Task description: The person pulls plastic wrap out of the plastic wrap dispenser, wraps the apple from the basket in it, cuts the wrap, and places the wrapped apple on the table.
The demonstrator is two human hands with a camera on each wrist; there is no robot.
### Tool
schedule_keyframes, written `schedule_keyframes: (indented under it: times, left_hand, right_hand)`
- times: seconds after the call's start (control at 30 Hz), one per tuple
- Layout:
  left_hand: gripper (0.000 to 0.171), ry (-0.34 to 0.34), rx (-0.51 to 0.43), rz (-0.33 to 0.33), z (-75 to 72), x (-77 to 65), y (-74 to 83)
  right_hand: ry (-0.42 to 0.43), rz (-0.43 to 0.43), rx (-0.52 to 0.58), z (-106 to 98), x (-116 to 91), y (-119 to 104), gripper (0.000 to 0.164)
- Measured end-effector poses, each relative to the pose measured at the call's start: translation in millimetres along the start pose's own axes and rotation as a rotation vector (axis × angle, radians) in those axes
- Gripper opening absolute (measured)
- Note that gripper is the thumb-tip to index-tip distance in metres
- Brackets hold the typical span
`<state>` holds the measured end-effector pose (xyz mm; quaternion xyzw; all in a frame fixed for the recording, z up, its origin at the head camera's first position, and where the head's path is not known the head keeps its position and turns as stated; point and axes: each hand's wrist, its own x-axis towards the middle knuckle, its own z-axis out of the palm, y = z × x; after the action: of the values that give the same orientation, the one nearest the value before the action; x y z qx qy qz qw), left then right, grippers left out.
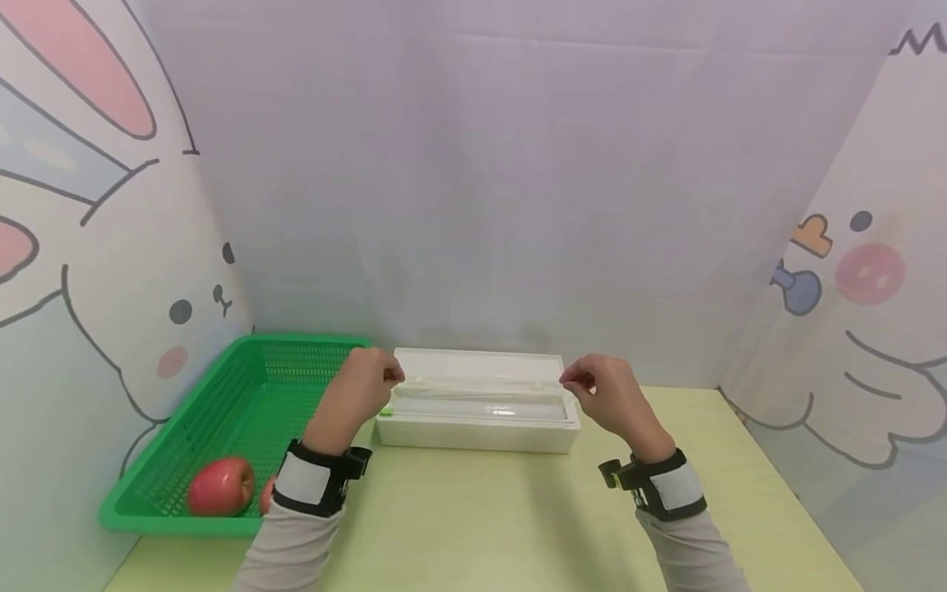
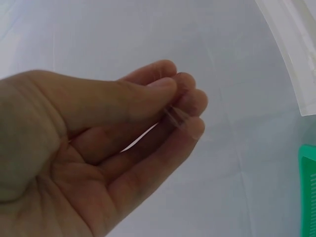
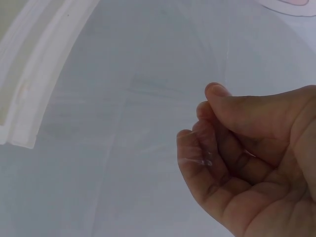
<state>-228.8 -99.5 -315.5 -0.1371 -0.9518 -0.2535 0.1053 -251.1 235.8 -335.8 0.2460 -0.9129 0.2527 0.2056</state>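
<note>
A white cling film dispenser box (image 1: 477,437) lies on the table with its lid (image 1: 477,362) raised at the back. A small green piece (image 1: 385,411) sits at its left front end. Above the box, a clear sheet of cling film (image 1: 481,388) spans between the two hands. My left hand (image 1: 360,393) pinches one corner between thumb and fingers; creased film (image 2: 178,118) shows at the fingertips in the left wrist view. The right hand (image 1: 608,396) pinches the opposite corner, and thin film (image 3: 197,161) crosses its lower fingers in the right wrist view.
To the left stands a green plastic basket (image 1: 177,526) holding a red apple (image 1: 220,487) and a second apple (image 1: 267,495), partly hidden by the left arm. A pale curtain (image 1: 481,181) hangs behind the yellow-green table (image 1: 459,518).
</note>
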Motion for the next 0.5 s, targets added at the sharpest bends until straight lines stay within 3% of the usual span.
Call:
schedule_keyframes:
  times: [0.5]
  left_hand:
    - [0.023, 0.035, 0.018, 0.021, -7.5, -8.6, 6.4]
  right_hand:
    - [0.031, 0.001, 0.007, -8.1, -5.2, -9.4, 0.009]
